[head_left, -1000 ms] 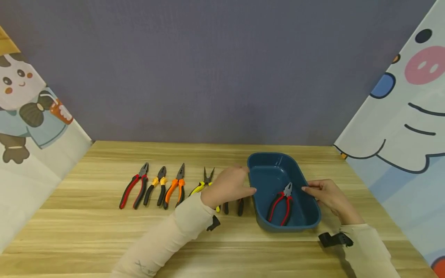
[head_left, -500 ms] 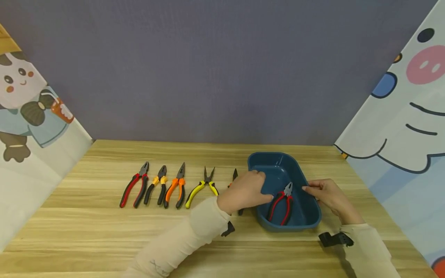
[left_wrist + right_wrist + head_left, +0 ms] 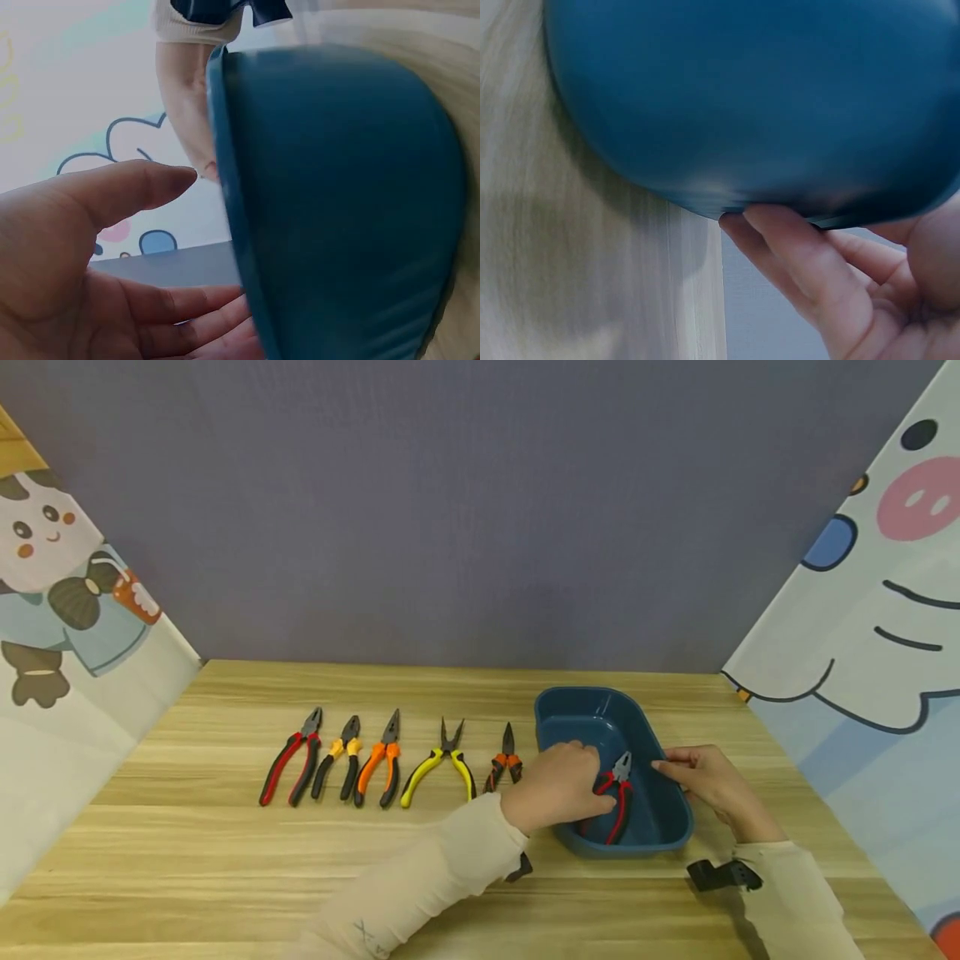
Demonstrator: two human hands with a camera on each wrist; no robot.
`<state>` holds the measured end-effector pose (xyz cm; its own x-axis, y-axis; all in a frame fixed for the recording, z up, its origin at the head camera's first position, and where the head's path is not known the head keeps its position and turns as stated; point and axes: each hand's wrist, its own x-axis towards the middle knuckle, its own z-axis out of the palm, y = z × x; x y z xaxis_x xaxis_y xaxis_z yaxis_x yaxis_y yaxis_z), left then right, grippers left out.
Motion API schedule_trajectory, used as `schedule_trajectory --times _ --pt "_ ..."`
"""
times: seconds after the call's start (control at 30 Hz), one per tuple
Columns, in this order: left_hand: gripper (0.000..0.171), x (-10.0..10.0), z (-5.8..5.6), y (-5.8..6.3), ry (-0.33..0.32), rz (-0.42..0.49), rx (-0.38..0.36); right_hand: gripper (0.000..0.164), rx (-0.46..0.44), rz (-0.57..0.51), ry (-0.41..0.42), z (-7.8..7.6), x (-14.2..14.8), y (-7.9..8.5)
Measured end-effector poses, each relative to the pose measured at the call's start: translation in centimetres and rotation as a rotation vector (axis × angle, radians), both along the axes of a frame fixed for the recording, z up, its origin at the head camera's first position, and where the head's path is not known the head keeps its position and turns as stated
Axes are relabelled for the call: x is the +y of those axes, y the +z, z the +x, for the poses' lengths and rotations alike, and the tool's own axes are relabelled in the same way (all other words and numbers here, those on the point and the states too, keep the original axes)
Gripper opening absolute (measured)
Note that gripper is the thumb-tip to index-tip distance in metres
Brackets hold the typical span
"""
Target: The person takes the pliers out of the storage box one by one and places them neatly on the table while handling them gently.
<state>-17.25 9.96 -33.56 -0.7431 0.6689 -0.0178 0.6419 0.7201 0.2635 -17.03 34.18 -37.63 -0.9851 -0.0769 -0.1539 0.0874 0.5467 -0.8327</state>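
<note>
A blue plastic basin stands on the right of the table, with red-and-black pliers lying inside. My left hand reaches over its left rim beside these pliers and covers part of a handle. In the left wrist view, the left thumb and fingers are spread apart with nothing between them, close to the basin's rim. On the opposite side, my right hand pinches the basin's right rim. The right wrist view has the right fingers against the basin's outer wall.
Several pliers lie in a row left of the basin: red-and-black, yellow-and-black, orange, yellow and orange-and-black pliers, the last partly hidden by my left hand. A grey panel rises behind the wooden table.
My left hand has moved right, from beside the basin's left rim to over its inside, uncovering the yellow and orange-and-black pliers. The right hand keeps its place at the rim.
</note>
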Motion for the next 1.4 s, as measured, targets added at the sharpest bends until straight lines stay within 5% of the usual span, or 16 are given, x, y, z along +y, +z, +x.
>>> schedule_trajectory --times 0.4,0.67,1.4 --pt "0.043 2.1 0.5 -1.3 0.022 -0.034 -0.013 0.047 0.013 0.021 0.007 0.1 -0.1 0.2" --pt "0.03 3.1 0.7 -2.1 0.04 -0.032 -0.007 0.047 0.013 0.041 0.006 0.0 0.0 0.1" --pt "0.036 5.8 0.6 -4.0 0.162 -0.147 -0.01 0.05 0.003 0.035 0.005 -0.1 0.1 -0.2"
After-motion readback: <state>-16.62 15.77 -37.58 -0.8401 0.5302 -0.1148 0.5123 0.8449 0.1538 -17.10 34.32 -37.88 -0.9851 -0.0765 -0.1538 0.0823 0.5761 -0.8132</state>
